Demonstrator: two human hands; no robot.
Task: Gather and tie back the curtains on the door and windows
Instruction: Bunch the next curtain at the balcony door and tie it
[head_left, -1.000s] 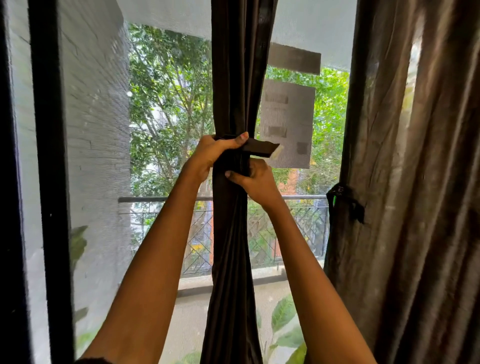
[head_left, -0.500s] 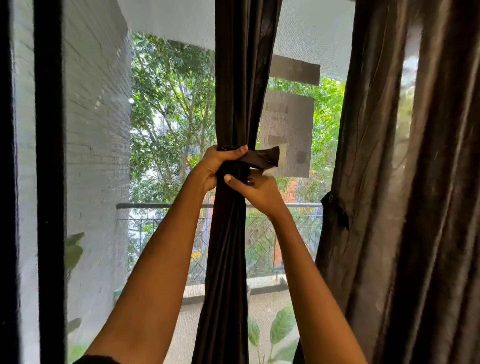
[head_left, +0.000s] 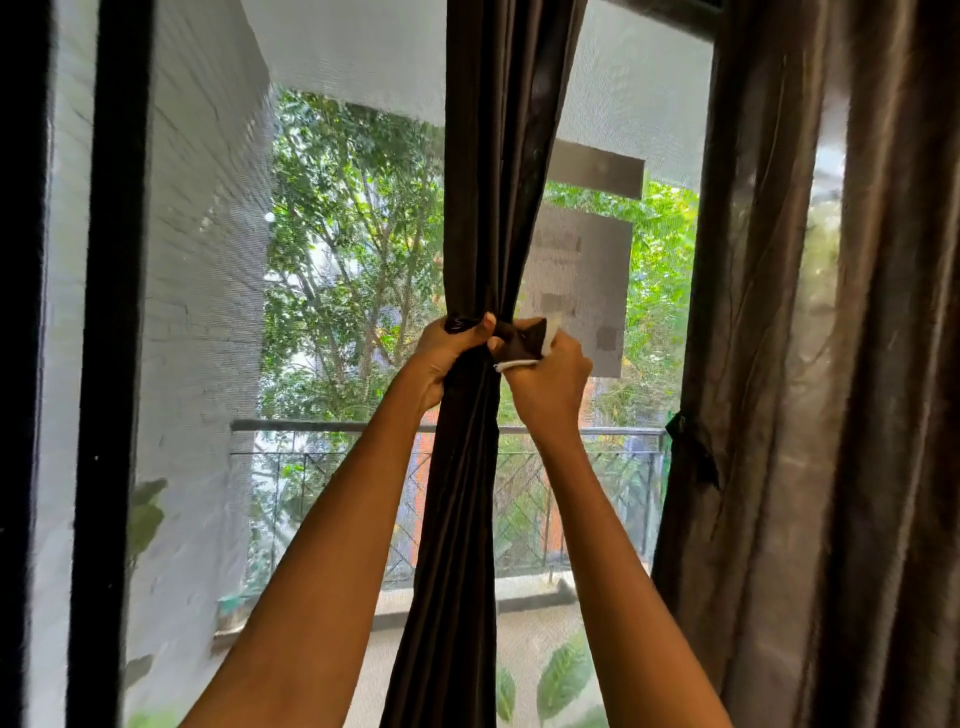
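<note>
- The black upright window frame (head_left: 104, 364) stood well to the left, apart from the work and no hindrance to it.
- The left hand (head_left: 441, 358) gripped the dark brown gathered curtain (head_left: 488, 182), which hung in the middle of the window. Its fingers were curled round the bunch from the left and its thumb was laid across the front. This hand looked to be the anchor, so a firm squeeze at one height would have stopped folds from slipping out.
- The short dark fabric tie-back strap with a pale fastening patch (head_left: 522, 340) lay just right of that thumb, against the bunch. Whether it already ran fully round the back could not be told.
- The right hand (head_left: 550, 379) pinched the strap's free end with its fingers curled; the fingertips themselves were hidden. The step seemed to be closing the strap. It would have gone best by pulling the end taut and level across the front, then pressing the pale patch flat onto its mate.
- The grey-brown hanging curtain (head_left: 831, 364) on the far right already wore a dark tie (head_left: 693, 457) at its edge, which gave a height to match.
</note>
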